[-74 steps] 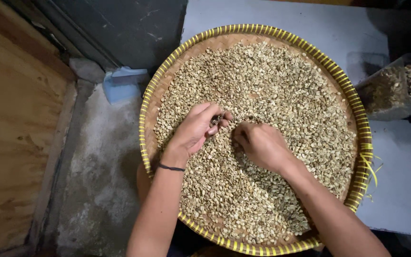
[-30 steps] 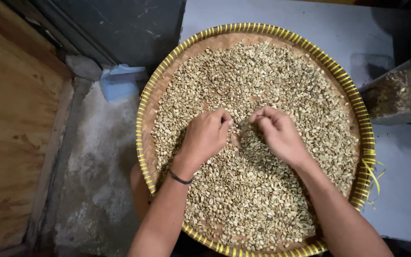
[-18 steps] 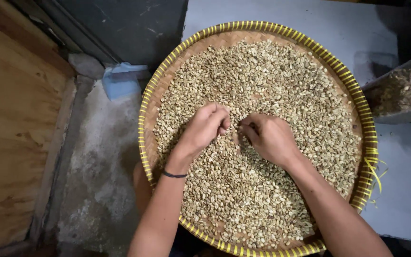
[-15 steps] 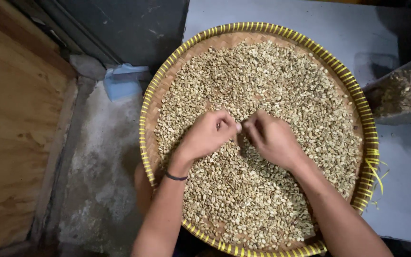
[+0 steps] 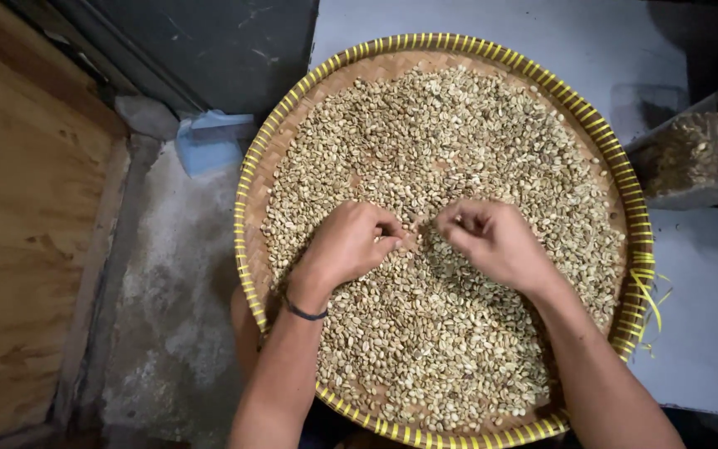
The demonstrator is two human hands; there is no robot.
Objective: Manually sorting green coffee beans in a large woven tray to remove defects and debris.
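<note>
Both hands are down in the pale beans (image 5: 459,150), which lie spread across the whole floor of a round woven tray (image 5: 247,208) on the desk (image 5: 592,50); the left hand (image 5: 346,245) and right hand (image 5: 496,241) sit near the tray's middle, fingertips facing each other over a small gap. Each grip is curled, fingers pinched toward the thumb, but whether a bean is caught in either I cannot tell. The beans point every way, with no common axis, and a clear bin (image 5: 691,154) holding more stands just right of the tray.
</note>
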